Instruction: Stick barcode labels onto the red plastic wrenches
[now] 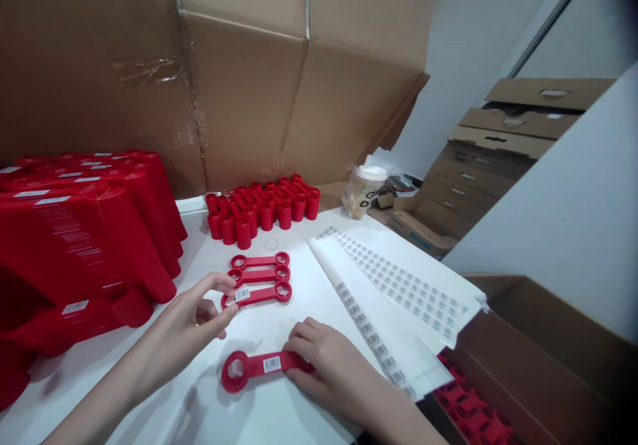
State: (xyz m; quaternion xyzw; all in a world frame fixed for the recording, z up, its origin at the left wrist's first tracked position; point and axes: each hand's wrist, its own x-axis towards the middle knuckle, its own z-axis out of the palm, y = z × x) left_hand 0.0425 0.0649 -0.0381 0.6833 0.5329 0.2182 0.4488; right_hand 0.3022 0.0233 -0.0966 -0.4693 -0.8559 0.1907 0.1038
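Observation:
Low in the middle, my right hand is closed over the right end of a red plastic ring-ended bar, hiding that end. A white barcode label lies on its middle. My left hand is open around the left end of another red bar, thumb and index finger apart. Another barcode label shows beside those fingertips, over that bar; whether it is stuck there I cannot tell. Two more red bars, the middle one and the back one, lie parallel behind it.
Tall stacks of labelled red bars fill the left. Behind the row stand several short red stacks. Barcode label sheets lie right, near a bagged cup. Cardboard rises behind; a carton stands beyond the right table edge.

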